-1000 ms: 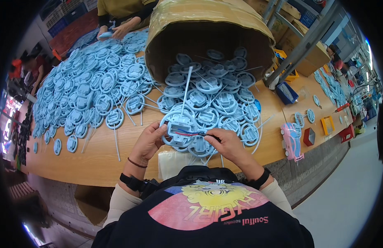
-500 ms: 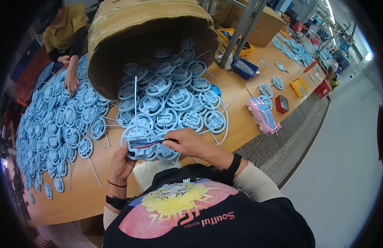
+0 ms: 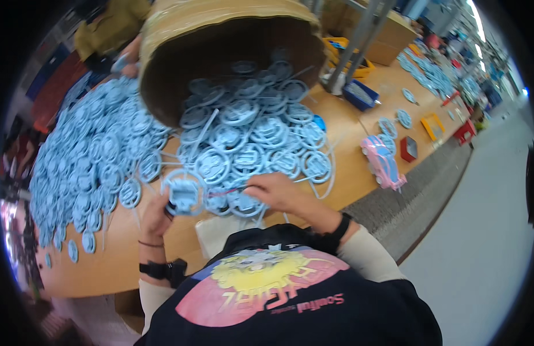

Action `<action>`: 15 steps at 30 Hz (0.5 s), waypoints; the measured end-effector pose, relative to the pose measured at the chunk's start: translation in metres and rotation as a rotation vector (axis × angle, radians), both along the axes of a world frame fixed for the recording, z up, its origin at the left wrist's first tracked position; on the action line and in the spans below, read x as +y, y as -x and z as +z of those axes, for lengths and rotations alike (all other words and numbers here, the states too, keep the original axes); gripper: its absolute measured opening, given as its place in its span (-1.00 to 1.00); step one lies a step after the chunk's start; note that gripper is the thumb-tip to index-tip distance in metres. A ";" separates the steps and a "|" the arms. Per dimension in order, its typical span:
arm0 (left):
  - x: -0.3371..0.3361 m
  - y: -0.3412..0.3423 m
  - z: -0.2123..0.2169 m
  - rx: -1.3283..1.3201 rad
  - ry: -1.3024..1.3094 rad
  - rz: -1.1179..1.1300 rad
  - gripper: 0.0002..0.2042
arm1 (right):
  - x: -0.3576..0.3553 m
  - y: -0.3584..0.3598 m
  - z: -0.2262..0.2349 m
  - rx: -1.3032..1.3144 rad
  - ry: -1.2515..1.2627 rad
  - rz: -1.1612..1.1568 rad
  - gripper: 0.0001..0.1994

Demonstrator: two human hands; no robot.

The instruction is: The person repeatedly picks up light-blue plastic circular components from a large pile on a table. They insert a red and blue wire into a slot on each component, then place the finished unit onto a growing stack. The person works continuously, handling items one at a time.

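Observation:
My left hand (image 3: 156, 218) grips a light-blue round plastic part (image 3: 184, 195), shaped like a toy steering wheel, by its lower left rim. A boxy centre shows inside its ring. My right hand (image 3: 272, 191) is closed, pinching one end of a slim red-and-dark strand (image 3: 225, 192) that reaches toward the wheel part's right side. Blur hides whether this is wires or a thin tool, and whether its far end touches the part. Just beyond my hands lies a heap of similar blue wheel parts (image 3: 248, 157), some with pale cords or ties.
A large brown carton (image 3: 232, 14) lies tipped open over the heap. More wheel parts (image 3: 85, 161) cover the table's left. Rightward are a pink-and-blue toy car (image 3: 382, 161), a blue bin (image 3: 360, 95), a red box (image 3: 408, 149) and a yellow tray (image 3: 432, 127). A co-worker (image 3: 114, 29) is at far left.
The wheel part has tilted and moved slightly left relative to the heap, away from my right hand. The strand now spans the gap between them. The co-worker's hand has left the pile's top.

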State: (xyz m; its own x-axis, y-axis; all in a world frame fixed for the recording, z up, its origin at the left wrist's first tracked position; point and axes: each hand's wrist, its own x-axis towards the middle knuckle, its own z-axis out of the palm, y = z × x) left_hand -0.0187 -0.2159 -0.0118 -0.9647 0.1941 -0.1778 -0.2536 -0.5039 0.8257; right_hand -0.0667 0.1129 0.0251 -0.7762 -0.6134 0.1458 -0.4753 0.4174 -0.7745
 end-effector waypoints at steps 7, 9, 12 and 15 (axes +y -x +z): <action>-0.095 0.086 0.030 0.873 2.277 0.303 -0.65 | 0.027 0.013 0.022 -0.111 0.193 -0.288 -0.81; -0.088 0.094 0.030 0.976 2.625 0.116 -0.62 | 0.028 0.015 0.020 -0.139 0.183 -0.294 -0.81; 0.000 0.083 0.007 0.783 1.863 0.027 -0.52 | 0.028 0.012 0.016 -0.159 0.172 -0.282 -0.81; 0.065 0.066 -0.024 0.661 1.447 -0.014 -0.44 | 0.027 0.007 0.015 -0.241 0.171 -0.257 -0.81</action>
State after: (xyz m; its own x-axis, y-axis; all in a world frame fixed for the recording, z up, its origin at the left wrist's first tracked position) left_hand -0.0846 -0.1511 -0.0359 -0.9431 0.2498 0.2196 0.3311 0.7689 0.5470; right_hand -0.0740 0.1400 0.0398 -0.9259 -0.3770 0.0238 -0.1680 0.3546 -0.9198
